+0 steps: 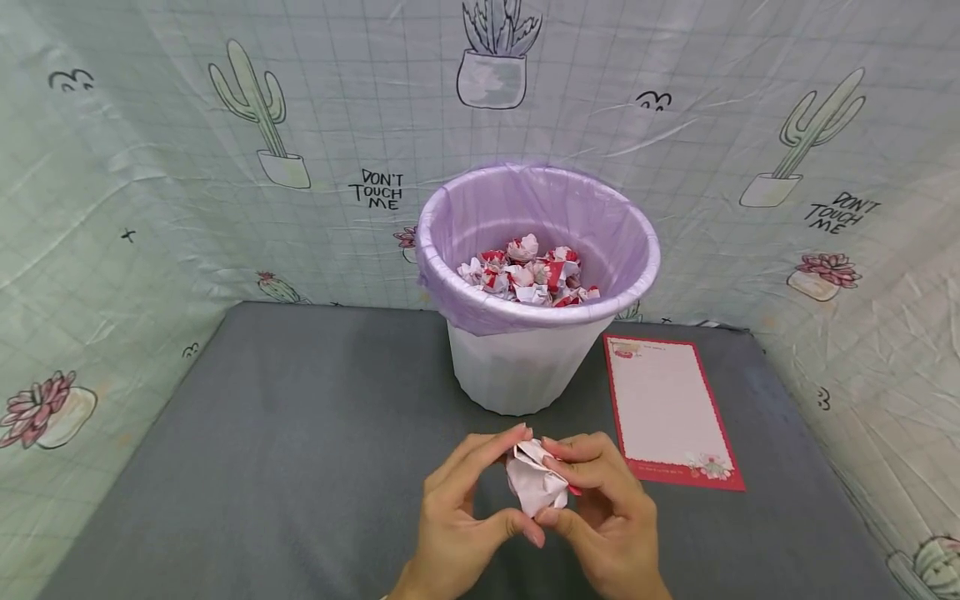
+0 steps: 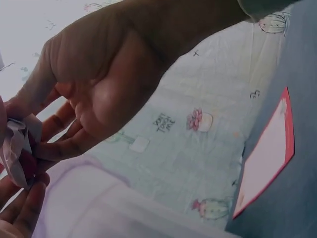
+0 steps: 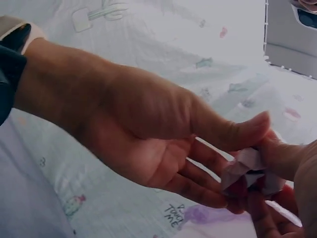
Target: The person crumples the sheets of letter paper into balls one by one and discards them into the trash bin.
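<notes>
While the left grip [image 1: 453, 527] and right grip [image 1: 626, 521] are both pinching the wad [image 1: 535, 483] just in front of the bin [image 1: 510, 367], I'm thinking even pressure's the way to go: turning it a bit, tucking loose corners in. Crumpled balls [image 1: 531, 273] are sitting inside the bin, and a flat sheet [image 1: 671, 408] is lying beside it on the surface [image 1: 315, 433].

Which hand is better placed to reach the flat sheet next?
Likely the right hand: it is nearer the sheet than the left hand is. Both hold the crumpled ball, though.
</notes>
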The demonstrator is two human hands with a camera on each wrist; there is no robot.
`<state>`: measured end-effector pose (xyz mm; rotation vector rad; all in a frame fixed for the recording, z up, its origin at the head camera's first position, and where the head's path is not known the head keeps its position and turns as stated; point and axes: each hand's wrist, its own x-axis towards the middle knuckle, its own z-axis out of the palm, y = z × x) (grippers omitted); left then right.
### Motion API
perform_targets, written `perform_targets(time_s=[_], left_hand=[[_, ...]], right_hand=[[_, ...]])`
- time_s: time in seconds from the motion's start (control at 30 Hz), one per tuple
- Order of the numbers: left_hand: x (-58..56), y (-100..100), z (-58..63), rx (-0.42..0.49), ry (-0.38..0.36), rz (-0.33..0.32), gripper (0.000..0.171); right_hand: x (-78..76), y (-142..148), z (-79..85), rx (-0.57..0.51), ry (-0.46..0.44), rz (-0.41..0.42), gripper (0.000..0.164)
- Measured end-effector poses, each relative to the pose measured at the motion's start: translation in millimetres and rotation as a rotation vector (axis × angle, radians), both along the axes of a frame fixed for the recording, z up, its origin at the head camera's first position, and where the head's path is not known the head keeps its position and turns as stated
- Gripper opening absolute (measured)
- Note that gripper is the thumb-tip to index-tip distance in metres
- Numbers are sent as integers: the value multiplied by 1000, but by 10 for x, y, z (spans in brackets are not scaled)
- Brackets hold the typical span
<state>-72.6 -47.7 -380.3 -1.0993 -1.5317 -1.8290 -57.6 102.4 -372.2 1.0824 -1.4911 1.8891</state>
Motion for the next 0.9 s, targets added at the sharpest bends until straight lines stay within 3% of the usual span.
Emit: perform_targets(time_s=[0.13,0.3,0.4,0.53,0.63,0.7,0.83,0.9], left_hand=[[7,-13,-36,48,-63,-45,62],[14,11,-30,131,-59,-71,51],[42,52,-38,193,-64,-91,42],[107,112,-60,271,-137,-154,27],[135,134,-92,305,-242,-233,23],[133,127,-120,327,-325,-324,19],[83,37,-142,349,-579,-482,6],[50,-23,-139,336,-710,-511,5]], right_hand=[[-37,-68,-8,-51,96,1,33],[-109,-151,7,-103,235,-34,23],[-130,-207,54,-138,321,-100,19],[-120,-260,129,-169,406,-235,24],[-114,-286,158,-163,460,-361,29],[-113,-289,162,-120,488,-442,30],[-117,-247,145,110,496,-545,27],[-127,-195,129,245,491,-562,30]])
